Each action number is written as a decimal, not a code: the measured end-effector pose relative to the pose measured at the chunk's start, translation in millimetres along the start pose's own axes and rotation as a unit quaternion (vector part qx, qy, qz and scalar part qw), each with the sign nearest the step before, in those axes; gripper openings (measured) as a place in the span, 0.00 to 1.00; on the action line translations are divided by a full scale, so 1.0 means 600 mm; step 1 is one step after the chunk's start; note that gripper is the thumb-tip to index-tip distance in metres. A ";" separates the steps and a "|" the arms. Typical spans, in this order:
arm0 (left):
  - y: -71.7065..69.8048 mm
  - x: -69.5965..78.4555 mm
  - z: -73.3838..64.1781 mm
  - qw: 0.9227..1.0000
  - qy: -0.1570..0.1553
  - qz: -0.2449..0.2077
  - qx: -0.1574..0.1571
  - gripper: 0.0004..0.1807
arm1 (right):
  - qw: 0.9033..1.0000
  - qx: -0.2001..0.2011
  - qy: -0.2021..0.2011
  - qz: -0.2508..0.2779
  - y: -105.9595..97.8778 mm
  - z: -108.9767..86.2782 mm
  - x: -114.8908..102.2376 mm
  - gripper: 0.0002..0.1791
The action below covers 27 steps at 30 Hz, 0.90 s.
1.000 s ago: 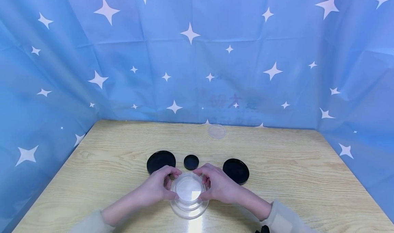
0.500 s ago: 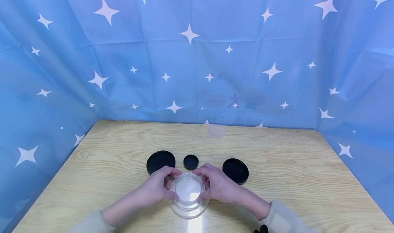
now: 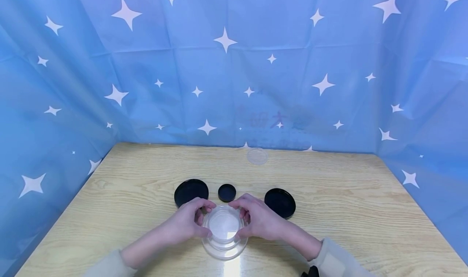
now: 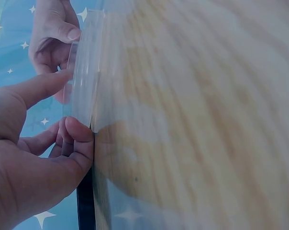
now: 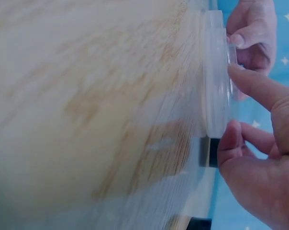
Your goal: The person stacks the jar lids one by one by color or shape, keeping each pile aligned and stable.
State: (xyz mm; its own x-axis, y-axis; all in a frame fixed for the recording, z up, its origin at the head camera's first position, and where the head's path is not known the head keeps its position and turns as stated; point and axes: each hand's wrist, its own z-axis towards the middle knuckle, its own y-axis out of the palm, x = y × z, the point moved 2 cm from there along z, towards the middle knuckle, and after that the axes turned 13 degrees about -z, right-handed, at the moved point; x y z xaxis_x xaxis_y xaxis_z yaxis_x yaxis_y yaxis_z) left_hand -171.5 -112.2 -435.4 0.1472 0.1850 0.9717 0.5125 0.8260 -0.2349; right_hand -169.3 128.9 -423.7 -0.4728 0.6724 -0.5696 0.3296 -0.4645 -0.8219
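Observation:
Several clear round petri dishes of different sizes stand stacked near the front of the table, the widest dish (image 3: pixel 224 254) at the bottom. A smaller clear petri dish (image 3: pixel 223 224) is on top. From the left, my left hand (image 3: pixel 188 223) holds the top dish's rim between thumb and fingers. On the opposite side my right hand (image 3: pixel 259 221) grips the same rim. In the left wrist view the stack (image 4: pixel 87 72) is seen edge-on, with fingertips at its upper layer. The right wrist view likewise shows the stack's side (image 5: pixel 215 72) beside the right hand's fingers.
Behind the hands lie a large black round dish (image 3: pixel 191 192), a small black dish (image 3: pixel 227 192) and a medium black dish (image 3: pixel 280 203). A clear disc (image 3: pixel 257 156) lies at the table's back edge. A blue star-patterned curtain (image 3: pixel 226 74) encloses the wooden table (image 3: pixel 347 191).

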 end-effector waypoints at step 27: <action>-0.019 0.026 0.010 1.000 0.013 -0.020 -0.001 0.36 | 0.999 0.030 0.022 0.022 -0.037 0.002 0.011 0.39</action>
State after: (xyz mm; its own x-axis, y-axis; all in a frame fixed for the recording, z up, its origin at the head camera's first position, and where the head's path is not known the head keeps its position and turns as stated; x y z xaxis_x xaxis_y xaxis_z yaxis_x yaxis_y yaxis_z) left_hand -180.4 -115.8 -417.5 0.1481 0.1388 0.9792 0.5202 0.8312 -0.1965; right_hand -180.5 142.9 -409.2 -0.4226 0.6742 -0.6057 0.2989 -0.5273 -0.7954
